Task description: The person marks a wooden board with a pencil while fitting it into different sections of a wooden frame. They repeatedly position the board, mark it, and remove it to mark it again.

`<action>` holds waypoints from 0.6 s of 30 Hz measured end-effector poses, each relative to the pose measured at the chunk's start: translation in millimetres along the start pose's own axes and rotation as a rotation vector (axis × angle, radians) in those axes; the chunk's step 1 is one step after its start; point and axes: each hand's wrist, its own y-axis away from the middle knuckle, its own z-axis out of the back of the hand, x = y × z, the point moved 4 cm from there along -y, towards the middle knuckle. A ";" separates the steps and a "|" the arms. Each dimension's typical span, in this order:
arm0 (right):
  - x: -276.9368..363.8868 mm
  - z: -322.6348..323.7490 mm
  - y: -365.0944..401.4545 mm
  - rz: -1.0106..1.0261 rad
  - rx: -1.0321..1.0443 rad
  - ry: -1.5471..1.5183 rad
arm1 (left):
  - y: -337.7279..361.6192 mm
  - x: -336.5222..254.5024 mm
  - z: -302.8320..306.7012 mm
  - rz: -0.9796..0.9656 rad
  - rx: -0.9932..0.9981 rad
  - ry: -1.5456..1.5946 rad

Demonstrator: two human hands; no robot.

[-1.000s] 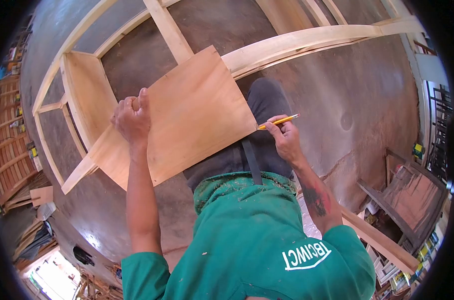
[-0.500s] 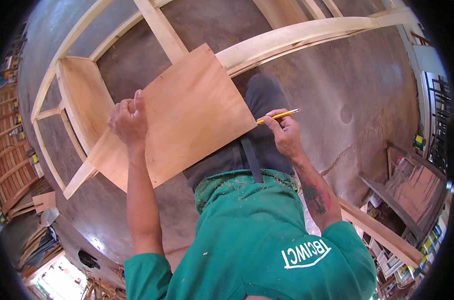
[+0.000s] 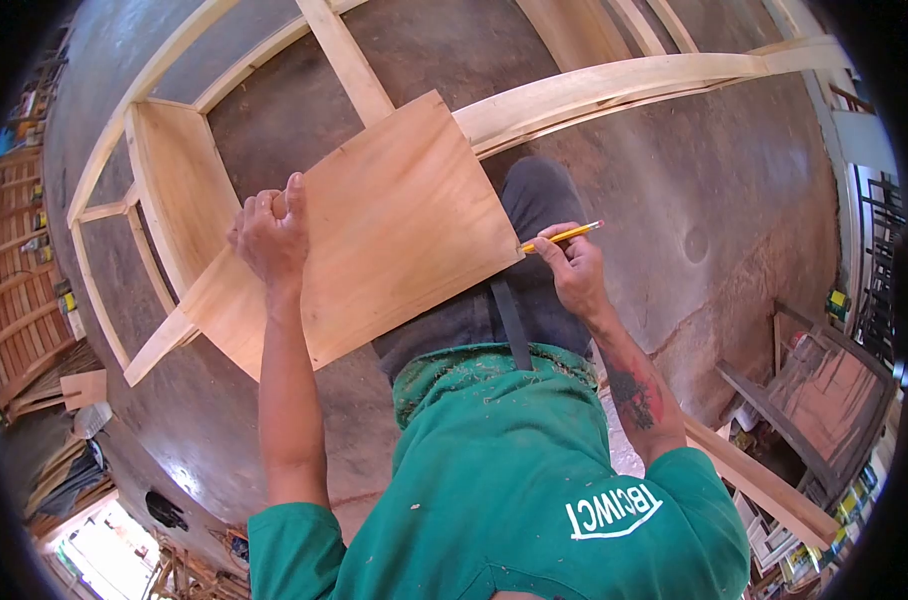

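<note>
You are steadying the plywood panel (image 3: 394, 220) with your left hand (image 3: 271, 235), fingers curled shut over its left edge, while your right hand (image 3: 571, 270) is pinching a pencil (image 3: 561, 236) at its right corner. The panel is lying across the wooden frame (image 3: 594, 85) and your leg; it is looking thin, light and slightly springy, so edge grips are suiting it best

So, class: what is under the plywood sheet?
A wooden frame and a dark trouser leg pass beneath the sheet; how they meet it is covered.
</note>
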 end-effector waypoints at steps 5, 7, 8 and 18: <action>-8.0 12.9 16.8 -0.015 0.041 0.065 | 0.0 1.6 -3.7 0.000 -0.011 -0.016; -1.7 15.2 18.2 -0.028 0.004 -0.023 | 0.0 0.2 -1.8 -0.011 -0.021 -0.007; 2.0 17.2 18.6 -0.028 -0.029 -0.058 | -0.5 0.0 -0.6 -0.023 -0.025 -0.007; -17.9 22.8 29.1 -0.064 -0.075 -0.174 | 0.4 1.2 -3.2 -0.006 0.023 0.008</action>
